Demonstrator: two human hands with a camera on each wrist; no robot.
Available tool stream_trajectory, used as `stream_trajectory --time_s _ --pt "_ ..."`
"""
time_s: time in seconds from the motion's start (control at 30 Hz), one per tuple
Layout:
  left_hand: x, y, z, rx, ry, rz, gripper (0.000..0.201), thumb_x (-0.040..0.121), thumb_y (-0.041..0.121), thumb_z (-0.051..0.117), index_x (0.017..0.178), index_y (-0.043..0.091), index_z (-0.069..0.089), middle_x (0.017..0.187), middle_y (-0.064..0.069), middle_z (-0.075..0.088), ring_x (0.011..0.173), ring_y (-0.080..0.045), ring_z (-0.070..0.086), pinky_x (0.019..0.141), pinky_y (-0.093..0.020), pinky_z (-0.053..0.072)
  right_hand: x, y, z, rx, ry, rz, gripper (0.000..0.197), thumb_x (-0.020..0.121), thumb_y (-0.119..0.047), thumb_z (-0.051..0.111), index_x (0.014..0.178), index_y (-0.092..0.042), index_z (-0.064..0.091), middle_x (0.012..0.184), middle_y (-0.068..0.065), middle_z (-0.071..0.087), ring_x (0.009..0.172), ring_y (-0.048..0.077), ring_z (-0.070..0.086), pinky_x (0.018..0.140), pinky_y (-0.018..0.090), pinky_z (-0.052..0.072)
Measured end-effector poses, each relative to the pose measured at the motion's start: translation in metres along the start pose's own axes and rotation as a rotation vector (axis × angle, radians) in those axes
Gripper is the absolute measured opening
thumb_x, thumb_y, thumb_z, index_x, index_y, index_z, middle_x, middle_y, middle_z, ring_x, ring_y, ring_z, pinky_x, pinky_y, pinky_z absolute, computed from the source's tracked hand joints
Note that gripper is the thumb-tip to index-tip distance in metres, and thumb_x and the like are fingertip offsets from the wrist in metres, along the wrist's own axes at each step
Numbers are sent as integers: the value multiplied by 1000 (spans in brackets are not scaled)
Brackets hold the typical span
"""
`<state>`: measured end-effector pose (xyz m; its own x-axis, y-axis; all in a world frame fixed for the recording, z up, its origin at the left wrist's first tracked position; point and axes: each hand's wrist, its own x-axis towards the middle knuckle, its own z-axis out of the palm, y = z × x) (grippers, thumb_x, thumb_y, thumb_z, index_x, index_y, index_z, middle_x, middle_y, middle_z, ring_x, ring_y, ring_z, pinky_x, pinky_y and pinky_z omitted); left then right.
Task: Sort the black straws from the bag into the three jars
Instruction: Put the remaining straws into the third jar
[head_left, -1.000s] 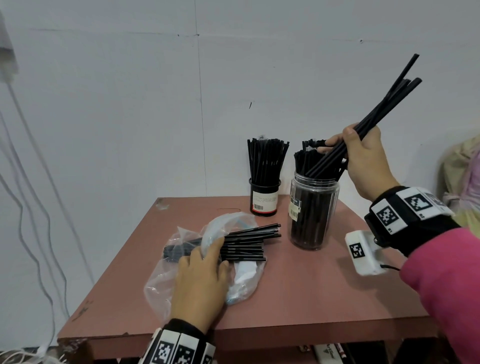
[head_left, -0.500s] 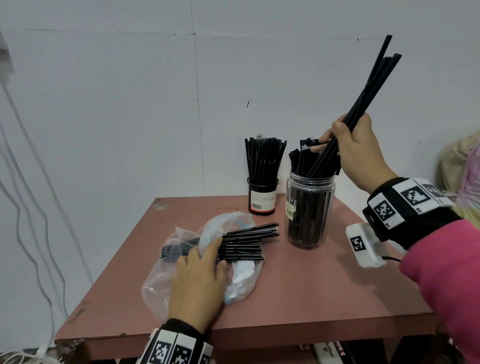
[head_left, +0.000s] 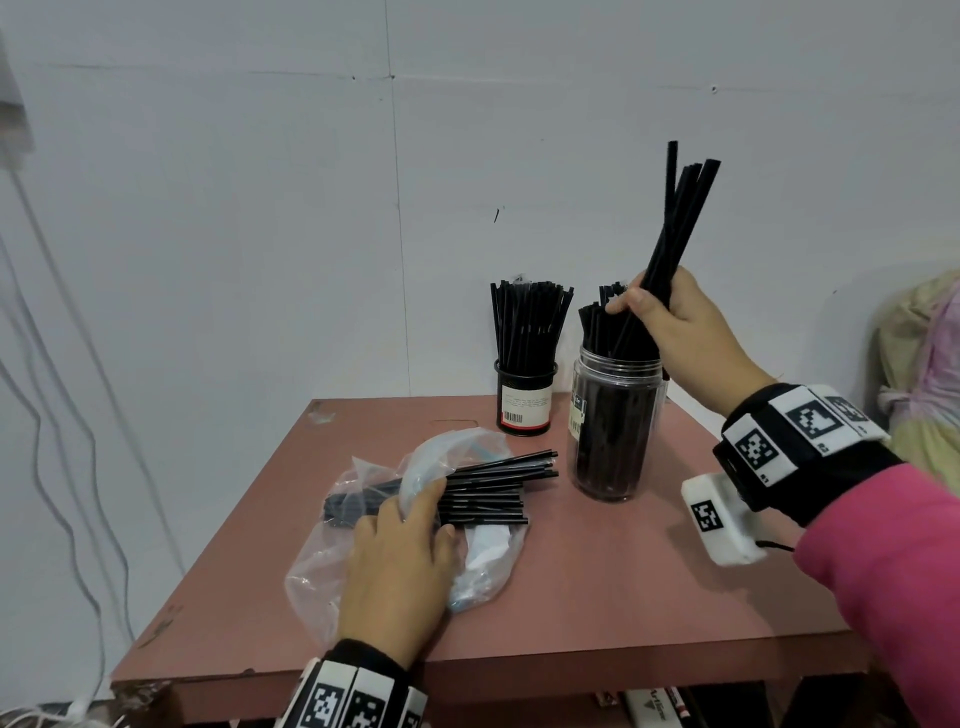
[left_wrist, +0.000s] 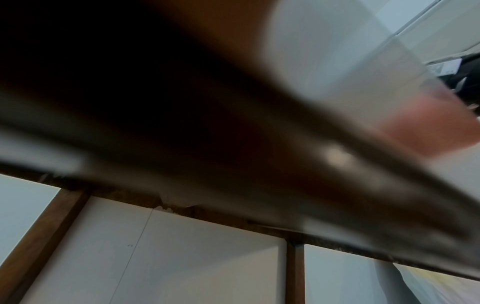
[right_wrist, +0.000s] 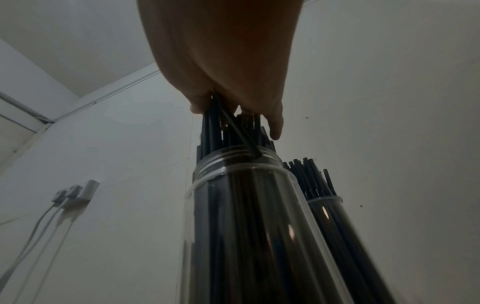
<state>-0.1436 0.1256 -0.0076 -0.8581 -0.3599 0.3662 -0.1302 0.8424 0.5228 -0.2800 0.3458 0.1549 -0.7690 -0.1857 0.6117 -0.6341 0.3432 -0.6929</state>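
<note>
A reddish-brown wooden table (head_left: 597, 597) stands against a pale grey wall (head_left: 260, 234), with white cables (head_left: 52, 415) hanging down at the left. A bundle of pale cloth (head_left: 924, 374) sits off the table's right side. At the back of the table a short black jar with a white label (head_left: 525, 402) is packed with upright black straws; just to its right stands a taller clear plastic jar (head_left: 615, 431), also crowded with straws, so its mouth is nearly full. A third jar cannot be made out for certain.

The right hand (head_left: 685, 338) has its fingers and thumb curled round a small bunch of black straws (head_left: 675, 223), held right over the clear jar's mouth. The bunch runs steeply, upper ends leaning up and right, lower ends dipping among the straws inside the rim.

The left hand (head_left: 400, 566) lies flat, fingers relaxed, pressing on a crumpled clear plastic bag (head_left: 493, 551) near the front left. The remaining black straws (head_left: 493, 483) lie nearly level in it, their ends sticking out of the bag toward the jars
</note>
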Motion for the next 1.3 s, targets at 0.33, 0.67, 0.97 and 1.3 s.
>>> stream_trajectory --time_s 0.33,0.67,0.97,1.3 --pt "0 0 0 15 4 3 51 97 35 40 145 44 23 130 1 47 108 -20 39 95 -33 36 -1 7 4 10 15 66 37 103 -31 41 112 0 60 117 23 60 113 36 54 101 50 42" --pt "0 1 -2 19 -2 1 51 98 35 40 145 45 22 128 1 47 107 -20 39 95 -33 37 2 7 -4 68 102 138 54 103 -45 29 152 -23 25 159 -8 20 149 11 6 122 37 6" --pt "0 2 -3 3 -11 -3 51 97 35 40 145 44 24 127 0 47 103 -19 37 94 -33 37 10 -13 -10 321 220 158 50 104 -44 27 149 -23 32 155 -6 32 141 3 28 103 14 20" --pt "0 2 -2 6 -10 -2 51 97 35 40 144 44 24 127 0 47 106 -20 39 95 -33 37 4 -9 -10 294 130 226 50 104 -42 26 149 -20 34 151 -13 36 135 -2 31 95 6 23"
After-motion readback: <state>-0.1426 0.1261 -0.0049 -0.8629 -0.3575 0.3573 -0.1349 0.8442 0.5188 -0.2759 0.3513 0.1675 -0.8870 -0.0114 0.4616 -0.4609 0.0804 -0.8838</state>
